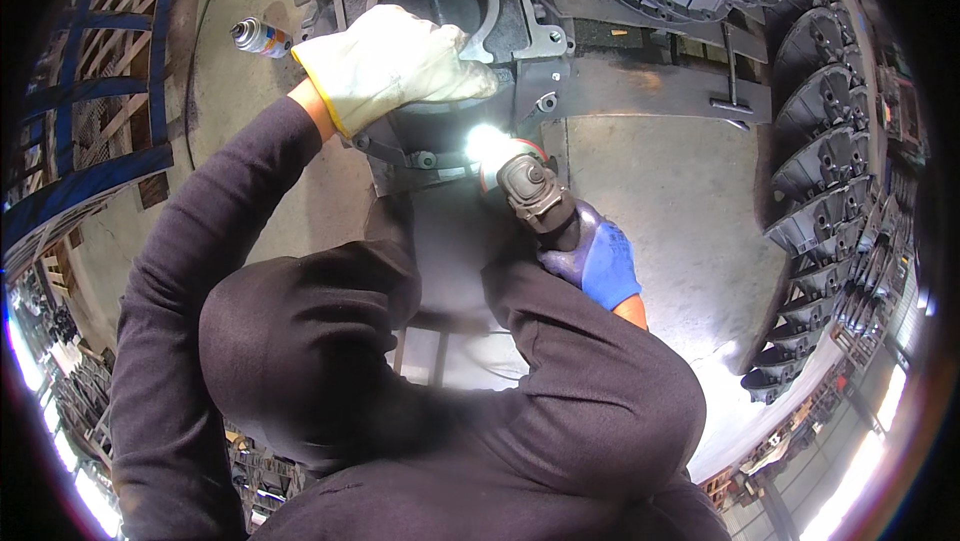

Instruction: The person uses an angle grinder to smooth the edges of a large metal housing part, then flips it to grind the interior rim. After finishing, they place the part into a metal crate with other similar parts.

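Note:
A grey metal casting (520, 13) with a large round opening lies in front of me. My left hand (385, 69), in a white glove with a yellow cuff, is closed over the near rim of that opening. Its thumb points right and its other fingers are partly hidden. My right hand (597, 259), in a blue glove with a dark palm, grips an angle grinder (535, 186). The grinder's disc is at the casting's near right edge. A bright white glare beside the disc hides the spot where they meet.
A spray can (262, 38) lies left of the casting. Steel plates (660, 91) and a T-shaped metal bar (732, 71) are to the right. Ribbed castings (820, 156) line the far right. A blue rack (95, 91) stands left. My knees are close below the work.

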`<state>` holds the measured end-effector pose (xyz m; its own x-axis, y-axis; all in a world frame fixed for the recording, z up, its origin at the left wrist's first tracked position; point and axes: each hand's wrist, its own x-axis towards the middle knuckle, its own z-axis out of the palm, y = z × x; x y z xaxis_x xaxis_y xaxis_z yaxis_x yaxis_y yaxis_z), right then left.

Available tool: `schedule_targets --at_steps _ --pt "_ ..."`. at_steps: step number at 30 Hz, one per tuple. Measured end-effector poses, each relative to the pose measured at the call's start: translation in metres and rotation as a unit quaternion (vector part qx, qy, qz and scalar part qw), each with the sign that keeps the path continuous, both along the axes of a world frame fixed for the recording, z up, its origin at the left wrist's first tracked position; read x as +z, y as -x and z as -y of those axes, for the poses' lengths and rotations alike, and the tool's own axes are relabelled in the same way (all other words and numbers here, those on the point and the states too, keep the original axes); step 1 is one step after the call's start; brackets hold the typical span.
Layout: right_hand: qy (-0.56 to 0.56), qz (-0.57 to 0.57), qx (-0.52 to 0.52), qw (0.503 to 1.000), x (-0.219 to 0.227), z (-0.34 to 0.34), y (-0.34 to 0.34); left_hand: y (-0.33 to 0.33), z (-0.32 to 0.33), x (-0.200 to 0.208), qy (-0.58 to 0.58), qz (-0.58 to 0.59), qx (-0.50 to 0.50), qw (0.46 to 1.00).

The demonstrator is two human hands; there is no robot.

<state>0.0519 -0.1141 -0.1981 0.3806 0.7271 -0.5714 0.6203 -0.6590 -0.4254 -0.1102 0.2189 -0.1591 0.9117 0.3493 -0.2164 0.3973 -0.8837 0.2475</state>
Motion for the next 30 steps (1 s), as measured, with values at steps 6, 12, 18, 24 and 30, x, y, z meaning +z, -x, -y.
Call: schedule_targets --at_steps 6,12,18,24,30 --pt "0.026 0.009 0.039 0.999 0.005 -0.009 -0.001 0.000 -0.004 -0.001 0.018 0.020 -0.005 1.000" --pt "0.014 0.024 0.057 0.998 -0.003 -0.012 0.002 0.001 -0.004 -0.004 0.014 0.032 0.000 0.999" --pt "0.023 0.014 0.018 0.999 0.000 -0.007 0.000 0.003 -0.003 -0.002 0.014 0.033 -0.003 0.999" --pt "-0.100 -0.125 -0.124 0.979 0.001 0.026 -0.010 0.003 -0.008 -0.011 0.009 0.029 -0.055 0.998" --pt "-0.105 -0.247 -0.333 0.904 -0.028 0.117 -0.036 0.007 -0.009 -0.012 -0.021 0.070 -0.088 0.993"
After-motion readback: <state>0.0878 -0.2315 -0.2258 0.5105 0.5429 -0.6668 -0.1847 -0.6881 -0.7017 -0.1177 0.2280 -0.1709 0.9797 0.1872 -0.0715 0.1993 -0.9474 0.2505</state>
